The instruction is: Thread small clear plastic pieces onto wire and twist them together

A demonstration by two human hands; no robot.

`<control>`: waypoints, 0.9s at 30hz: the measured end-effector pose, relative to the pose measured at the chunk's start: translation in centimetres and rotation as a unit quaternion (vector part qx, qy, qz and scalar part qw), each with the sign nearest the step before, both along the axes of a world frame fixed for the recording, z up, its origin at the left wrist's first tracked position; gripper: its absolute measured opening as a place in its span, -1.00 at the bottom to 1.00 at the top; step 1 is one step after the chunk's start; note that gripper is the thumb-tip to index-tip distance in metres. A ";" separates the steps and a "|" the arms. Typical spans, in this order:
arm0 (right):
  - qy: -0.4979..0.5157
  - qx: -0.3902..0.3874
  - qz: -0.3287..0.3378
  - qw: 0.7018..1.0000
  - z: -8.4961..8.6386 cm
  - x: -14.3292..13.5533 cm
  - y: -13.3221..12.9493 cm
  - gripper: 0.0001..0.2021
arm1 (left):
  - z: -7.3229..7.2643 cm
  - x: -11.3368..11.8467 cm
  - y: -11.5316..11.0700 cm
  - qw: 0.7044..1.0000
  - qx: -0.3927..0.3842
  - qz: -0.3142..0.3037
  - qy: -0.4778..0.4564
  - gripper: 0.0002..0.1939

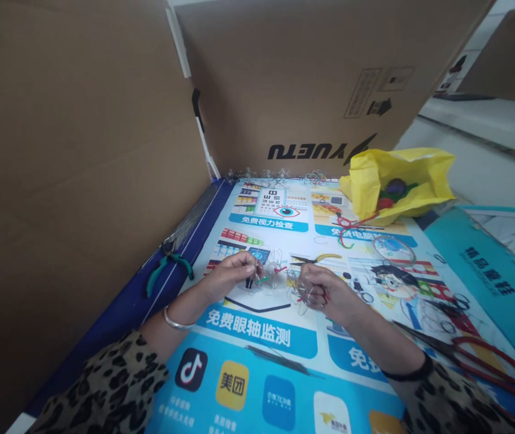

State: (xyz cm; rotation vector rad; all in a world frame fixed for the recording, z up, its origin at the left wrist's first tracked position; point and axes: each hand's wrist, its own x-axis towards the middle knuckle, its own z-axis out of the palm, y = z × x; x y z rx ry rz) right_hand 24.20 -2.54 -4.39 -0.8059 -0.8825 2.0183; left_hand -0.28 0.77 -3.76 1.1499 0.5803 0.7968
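Thin silvery wire shapes (277, 263) with small red and green bits hang between my two hands above the printed sheet. My left hand (236, 274), with a bangle at the wrist, pinches one end of the bent wire beside a green tip. Closed around a tangled wire piece (301, 289) is my right hand (323, 288); its fingers hide part of that wire. Just behind the hands lie small pliers (327, 257) with a yellow handle. Pliers with teal handles (169, 265) rest to the left of my left hand.
Cardboard walls (284, 78) rise left and behind. Several wire pieces (280, 176) line the back edge. A yellow bag (363, 187) stands at back right, near red cord (345, 223) and a wire coil (413, 256). Red-handled scissors (495, 367) lie right; straight wires (194, 220) lie left.
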 end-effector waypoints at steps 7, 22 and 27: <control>-0.003 -0.022 0.000 1.000 0.2 -0.1 0.1 -0.76 | 0.2 0.1 -0.3 0.997 0.059 -0.054 0.005 -0.79; 0.017 -0.003 0.027 0.999 -0.1 -0.1 0.2 -0.76 | 0.4 0.1 -0.3 0.991 0.113 -0.056 0.035 -0.85; 0.008 -0.014 0.016 1.000 0.5 -0.4 0.0 -0.76 | 0.5 0.1 -0.1 0.982 0.157 -0.068 0.082 -0.85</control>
